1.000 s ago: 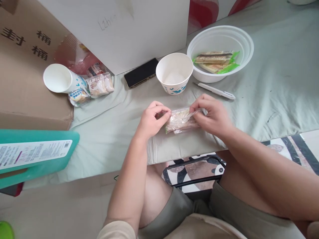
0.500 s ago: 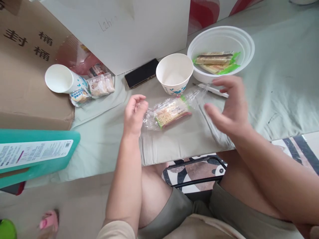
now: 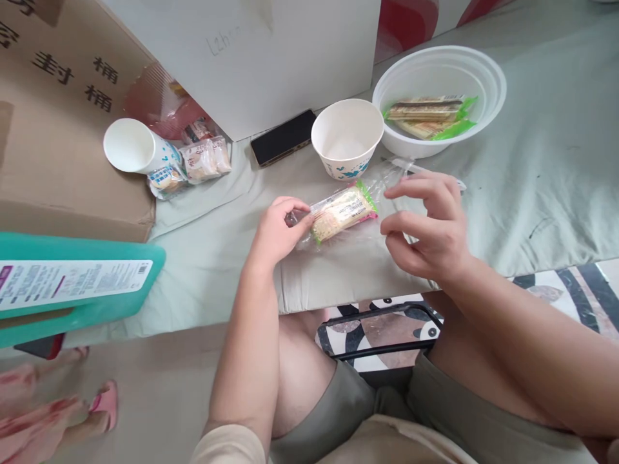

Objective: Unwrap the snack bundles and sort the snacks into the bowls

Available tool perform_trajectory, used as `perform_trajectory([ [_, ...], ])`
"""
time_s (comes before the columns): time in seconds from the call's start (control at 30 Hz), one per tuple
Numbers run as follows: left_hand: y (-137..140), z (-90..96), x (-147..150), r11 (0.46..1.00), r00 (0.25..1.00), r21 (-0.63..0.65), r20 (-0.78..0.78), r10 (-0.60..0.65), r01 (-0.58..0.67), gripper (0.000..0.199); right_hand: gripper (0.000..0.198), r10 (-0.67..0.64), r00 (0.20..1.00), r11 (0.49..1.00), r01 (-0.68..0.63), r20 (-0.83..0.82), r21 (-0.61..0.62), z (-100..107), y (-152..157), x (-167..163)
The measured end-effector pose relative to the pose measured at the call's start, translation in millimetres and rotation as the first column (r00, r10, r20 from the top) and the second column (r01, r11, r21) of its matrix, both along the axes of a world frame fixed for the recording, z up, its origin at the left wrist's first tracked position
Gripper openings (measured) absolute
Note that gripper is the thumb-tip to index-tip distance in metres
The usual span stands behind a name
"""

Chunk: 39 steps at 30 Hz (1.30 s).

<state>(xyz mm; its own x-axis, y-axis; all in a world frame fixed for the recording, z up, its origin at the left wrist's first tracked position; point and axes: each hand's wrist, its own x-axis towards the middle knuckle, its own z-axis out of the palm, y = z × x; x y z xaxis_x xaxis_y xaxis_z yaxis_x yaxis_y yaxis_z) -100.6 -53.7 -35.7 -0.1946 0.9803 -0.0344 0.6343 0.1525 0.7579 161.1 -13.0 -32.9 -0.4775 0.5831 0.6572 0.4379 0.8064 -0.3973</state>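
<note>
A small packet of crackers with green ends lies on the cloth inside clear plastic film, which stretches toward the upper right. My left hand pinches the left end of the packet between thumb and fingers. Just right of the packet, my right hand is held with its fingers bent and apart, holding nothing that I can see. Directly behind the packet stands a white paper cup with blue print. A white plastic bowl at the back right contains more wrapped crackers.
A black phone rests against the white box. A white cutter-like tool lies behind my right hand. At left are a tipped paper cup, wrapped snacks, a cardboard box and a teal container. Another person's foot shows below.
My left hand has moved right onto the packet's left end. My right hand has come lower and its fingers have curled more. Another person's legs have come into view at lower left.
</note>
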Motion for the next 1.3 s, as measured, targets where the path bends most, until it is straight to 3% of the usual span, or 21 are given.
perform_trajectory([
  [0.1,-2,-4.9,-4,0.994,0.993,-0.013,0.023,0.113,-0.113,0.011,0.019,0.192,0.981,0.981,-0.19,0.034,-0.033,6,-2,2],
  [0.23,3,-12.2,-8,0.943,0.947,0.099,0.075,0.313,-0.319,0.008,0.021,0.467,0.87,0.88,-0.441,0.159,-0.174,8,-3,0],
  [0.33,9,-9.7,-8,0.919,0.945,0.222,0.096,0.312,-0.326,0.008,0.03,0.565,0.784,0.801,-0.445,0.258,-0.402,7,-3,-3],
  [0.4,9,-3.3,-8,0.957,0.983,0.224,0.068,0.173,-0.184,0.012,0.042,0.577,0.748,0.759,-0.345,0.327,-0.552,7,-2,-3],
  [0.47,8,3.6,-7,0.994,0.999,0.11,0.045,-0.015,0.01,0.029,0.049,0.55,0.737,0.742,-0.216,0.393,-0.634,8,-1,-2],
  [0.53,6,7.8,-7,0.994,0.991,-0.037,0.085,-0.102,0.105,0.046,0.046,0.48,0.751,0.748,-0.08,0.453,-0.659,10,0,-2],
  [0.63,5,6.9,-8,0.989,0.983,-0.148,0.179,0.044,-0.018,0.049,0.037,0.264,0.779,0.77,0.185,0.569,-0.611,10,1,-3],
  [0.7,5,4.5,-7,0.97,0.966,-0.201,0.19,0.174,-0.135,0.027,0.035,0.114,0.764,0.772,0.335,0.635,-0.541,9,0,-5],
  [0.77,4,4.1,-5,0.953,0.96,-0.24,0.165,0.227,-0.184,0.002,0.032,0.016,0.749,0.777,0.407,0.662,-0.48,7,-2,-7],
  [0.83,3,7.3,-1,0.951,0.952,-0.244,0.19,0.239,-0.19,0.013,0.027,-0.05,0.76,0.805,0.415,0.649,-0.424,6,-4,-9],
  [0.9,1,13.7,4,0.957,0.913,-0.24,0.331,0.24,-0.165,0.015,0.022,-0.101,0.785,0.853,0.384,0.611,-0.353,4,-8,-10],
  [0.97,-2,21.3,6,0.957,0.821,-0.269,0.52,0.238,-0.107,0.016,0.025,-0.107,0.818,0.898,0.324,0.565,-0.299,2,-12,-12],
  [1.07,-5,29.5,8,0.946,0.669,-0.324,0.703,0.241,0.0,0.019,0.047,-0.044,0.85,0.934,0.222,0.526,-0.281,-1,-18,-15],
  [1.2,-6,30.9,10,0.949,0.55,-0.304,0.808,0.211,0.083,0.021,0.059,-0.005,0.869,0.932,0.183,0.494,-0.313,-3,-20,-19],
  [1.3,-4,30.0,14,0.953,0.491,-0.297,0.841,0.227,0.067,0.021,0.059,0.006,0.921,0.891,0.172,0.39,-0.419,-4,-15,-16],
])
